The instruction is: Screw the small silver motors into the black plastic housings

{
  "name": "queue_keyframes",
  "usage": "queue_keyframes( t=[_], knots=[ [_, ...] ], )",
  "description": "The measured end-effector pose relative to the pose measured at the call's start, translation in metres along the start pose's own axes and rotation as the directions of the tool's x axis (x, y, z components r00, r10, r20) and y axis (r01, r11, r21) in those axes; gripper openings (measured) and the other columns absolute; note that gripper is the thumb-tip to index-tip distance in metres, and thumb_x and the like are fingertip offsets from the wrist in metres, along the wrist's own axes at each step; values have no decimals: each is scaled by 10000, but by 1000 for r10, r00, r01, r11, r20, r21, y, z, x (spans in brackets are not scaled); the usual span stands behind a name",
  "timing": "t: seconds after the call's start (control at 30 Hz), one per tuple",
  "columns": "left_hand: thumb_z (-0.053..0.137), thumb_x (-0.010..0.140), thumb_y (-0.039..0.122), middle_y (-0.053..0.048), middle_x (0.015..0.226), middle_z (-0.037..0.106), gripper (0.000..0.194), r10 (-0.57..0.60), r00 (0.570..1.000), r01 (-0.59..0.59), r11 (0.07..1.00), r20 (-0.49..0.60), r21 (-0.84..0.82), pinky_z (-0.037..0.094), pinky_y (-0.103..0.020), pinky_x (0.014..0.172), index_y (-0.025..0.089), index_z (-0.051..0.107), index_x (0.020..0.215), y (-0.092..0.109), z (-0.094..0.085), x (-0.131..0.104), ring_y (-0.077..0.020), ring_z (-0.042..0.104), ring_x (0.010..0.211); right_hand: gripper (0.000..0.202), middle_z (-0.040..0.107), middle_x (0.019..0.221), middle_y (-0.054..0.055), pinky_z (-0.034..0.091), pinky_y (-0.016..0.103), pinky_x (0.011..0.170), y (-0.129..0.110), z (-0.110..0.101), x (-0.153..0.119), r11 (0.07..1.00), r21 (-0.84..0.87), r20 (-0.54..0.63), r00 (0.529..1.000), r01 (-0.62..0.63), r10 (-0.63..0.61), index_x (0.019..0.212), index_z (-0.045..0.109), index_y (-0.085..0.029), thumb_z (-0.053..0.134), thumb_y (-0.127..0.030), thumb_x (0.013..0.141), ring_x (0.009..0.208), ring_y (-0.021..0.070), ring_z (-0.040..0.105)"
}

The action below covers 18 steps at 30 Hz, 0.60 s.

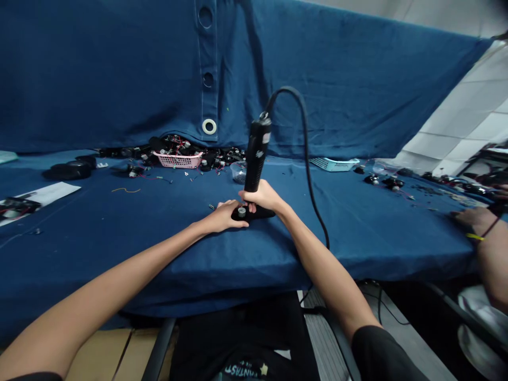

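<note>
An electric screwdriver (256, 153) with a black body stands nearly upright over the table. My right hand (264, 197) is wrapped round its lower end, and a black cord loops from its top down to the right. Beneath the tool lies a dark elongated part (260, 212) with a small round silvery piece (242, 211) on it. My left hand (227, 217) grips the left end of this part against the cloth, thumb in front and fingers behind. The screwdriver's tip is hidden by my right hand, so I cannot tell whether it touches the part.
Behind stand a pink basket (179, 160) heaped with small wired parts, a clear cup (238, 172) and a light blue basket (334, 164). Black pieces (69, 169) and a white sheet (51, 193) lie left. Another person's hand (476, 218) rests at the right, near scattered parts.
</note>
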<state>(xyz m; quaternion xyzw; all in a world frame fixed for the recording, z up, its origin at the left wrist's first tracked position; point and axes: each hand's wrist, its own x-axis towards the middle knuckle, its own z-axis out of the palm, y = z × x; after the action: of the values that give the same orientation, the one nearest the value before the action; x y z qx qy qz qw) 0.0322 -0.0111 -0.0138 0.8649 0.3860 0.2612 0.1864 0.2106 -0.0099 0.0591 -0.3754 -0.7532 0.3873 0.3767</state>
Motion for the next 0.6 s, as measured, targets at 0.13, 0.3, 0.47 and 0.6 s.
queue_keyframes(
  t=[0.13,0.3,0.47,0.6],
  knots=[
    [725,748,538,-88,1115,636,544,-25,1000,25,1000,-3,19,395,-443,959,210,595,1162,2,0,-1,-310,574,1081,230,623,561,-3,495,230,448,-11,-10,8,990,136,-167,986,20,3,703,597,-171,609,-358,836,441,120,591],
    [710,765,511,-95,1165,627,532,-15,1000,15,999,-12,33,370,-452,1009,206,578,1181,1,2,-3,-306,554,1128,307,599,581,25,470,235,425,26,-32,19,931,282,-234,925,-231,300,723,598,-126,549,-365,909,438,111,556],
    [683,791,444,-64,1145,610,503,14,999,-13,1000,-44,18,374,-462,1040,247,576,1241,6,-3,-8,-288,555,1116,330,651,1054,68,568,329,755,69,-45,23,785,400,-200,790,-474,579,1146,605,-135,560,-401,955,868,147,649],
    [645,813,388,-66,1251,529,597,13,991,-19,999,-134,-45,408,-399,1060,259,487,1375,8,-9,-12,-252,551,1169,381,606,1226,101,552,418,878,80,-43,25,721,403,-170,728,-563,664,1247,574,-155,579,-385,944,1048,207,627]
  ],
)
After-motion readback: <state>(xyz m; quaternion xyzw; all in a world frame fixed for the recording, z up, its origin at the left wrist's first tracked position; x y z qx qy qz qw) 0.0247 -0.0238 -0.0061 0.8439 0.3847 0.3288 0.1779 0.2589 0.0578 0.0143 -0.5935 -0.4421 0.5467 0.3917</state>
